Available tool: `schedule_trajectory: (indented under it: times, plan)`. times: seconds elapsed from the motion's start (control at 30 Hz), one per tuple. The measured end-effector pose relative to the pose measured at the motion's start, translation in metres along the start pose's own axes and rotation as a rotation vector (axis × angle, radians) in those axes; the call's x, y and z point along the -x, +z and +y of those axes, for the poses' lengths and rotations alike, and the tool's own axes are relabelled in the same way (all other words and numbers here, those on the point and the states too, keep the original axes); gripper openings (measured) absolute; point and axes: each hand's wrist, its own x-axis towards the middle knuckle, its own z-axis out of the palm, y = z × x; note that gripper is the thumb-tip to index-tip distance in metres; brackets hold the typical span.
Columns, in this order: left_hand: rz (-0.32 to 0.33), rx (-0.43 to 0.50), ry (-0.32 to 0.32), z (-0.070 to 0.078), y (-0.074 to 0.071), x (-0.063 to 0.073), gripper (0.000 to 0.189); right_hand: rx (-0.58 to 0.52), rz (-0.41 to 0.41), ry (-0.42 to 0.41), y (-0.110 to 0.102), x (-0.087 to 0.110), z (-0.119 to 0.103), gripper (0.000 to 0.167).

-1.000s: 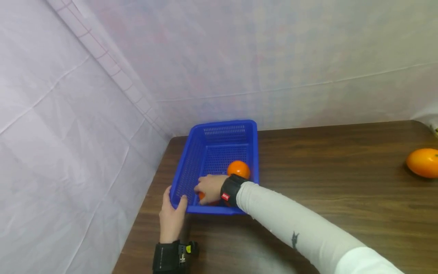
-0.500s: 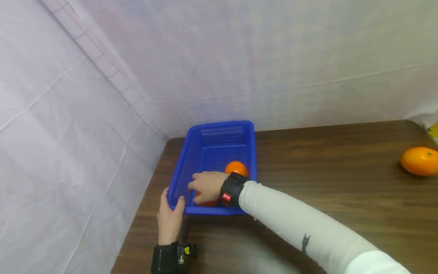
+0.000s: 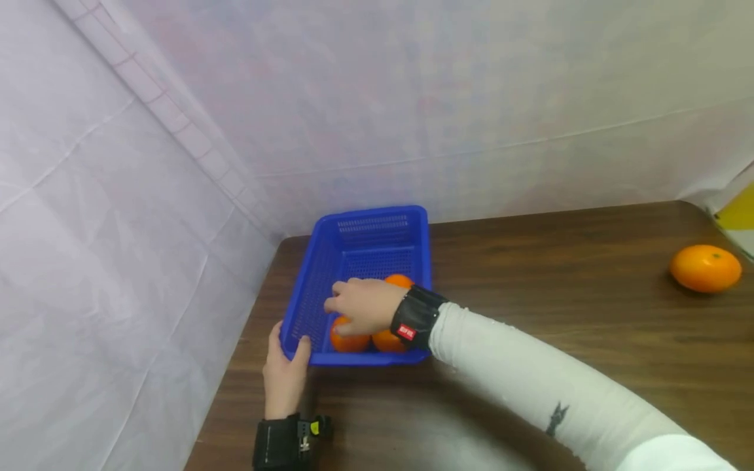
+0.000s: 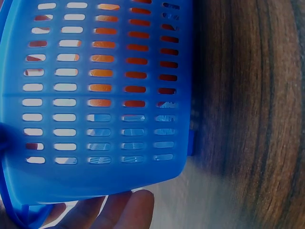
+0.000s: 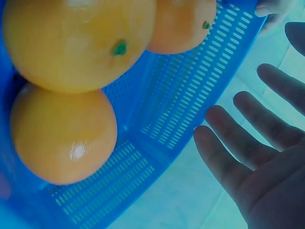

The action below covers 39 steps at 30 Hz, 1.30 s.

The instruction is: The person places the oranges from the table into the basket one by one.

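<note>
A blue plastic basket (image 3: 365, 359) stands at the table's left end with three oranges in it. Two of them, one orange (image 3: 349, 341) and another orange (image 3: 387, 341), lie along its near side; a third orange (image 3: 399, 280) is partly hidden behind my right wrist. My left hand (image 3: 285, 378) grips the near left corner, thumb over the rim; its fingertips (image 4: 138, 210) show at the basket's wall in the left wrist view. Above the oranges my right hand (image 3: 366, 305) is spread, and in the right wrist view its fingers (image 5: 228, 162) are apart from the fruit.
Another orange fruit (image 3: 705, 269) lies on the brown wooden table (image 3: 530, 261) far to the right. Something yellow (image 3: 739, 210) shows at the right edge. White sheeting (image 3: 147, 275) hangs along the left and back of the table.
My right hand has let go of the near left orange and risen off it, uncovering the two near oranges. My left hand keeps its grip on the basket. The head view has shifted slightly right.
</note>
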Motion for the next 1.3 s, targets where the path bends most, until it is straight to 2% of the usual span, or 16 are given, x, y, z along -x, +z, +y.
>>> schedule_trajectory:
  times: [0.37, 0.73, 0.93, 1.1, 1.3]
  plan:
    - [-0.032, 0.007, -0.059, -0.002, -0.004, -0.004, 0.073, 0.006, 0.044, 0.008, -0.007, 0.028, 0.013, 0.043]
    - [-0.026, 0.014, -0.045, -0.003, -0.003, -0.004, 0.072, -0.019, 0.184, 0.052, -0.001, 0.069, 0.032, 0.036]
    - [0.007, -0.007, -0.031, -0.003, -0.005, -0.005, 0.07, -0.014, 0.286, 0.058, 0.005, 0.088, 0.044, 0.031]
    - [0.015, -0.02, -0.028, -0.003, -0.007, -0.007, 0.07, -0.022, 0.328, 0.08, 0.011, 0.099, 0.052, 0.034]
    - [-0.008, -0.018, -0.034, -0.005, -0.008, -0.008, 0.071, -0.033, 0.357, 0.1, 0.018, 0.114, 0.059, 0.035]
